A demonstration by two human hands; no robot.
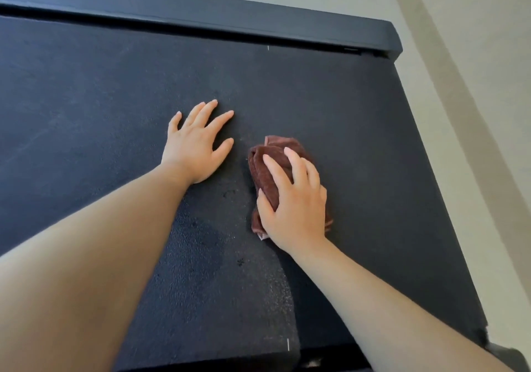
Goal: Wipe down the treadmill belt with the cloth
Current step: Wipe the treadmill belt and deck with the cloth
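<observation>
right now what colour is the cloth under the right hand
Dark reddish-brown; the bunched terry cloth under the right hand shows best in the head view.

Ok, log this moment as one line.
left hand flat on belt | right hand grips cloth on belt | phase: wipe

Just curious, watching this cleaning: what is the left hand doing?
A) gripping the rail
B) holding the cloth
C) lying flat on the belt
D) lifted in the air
C: the left hand lies flat, fingers spread, on the belt, while the right hand holds the cloth.
</observation>
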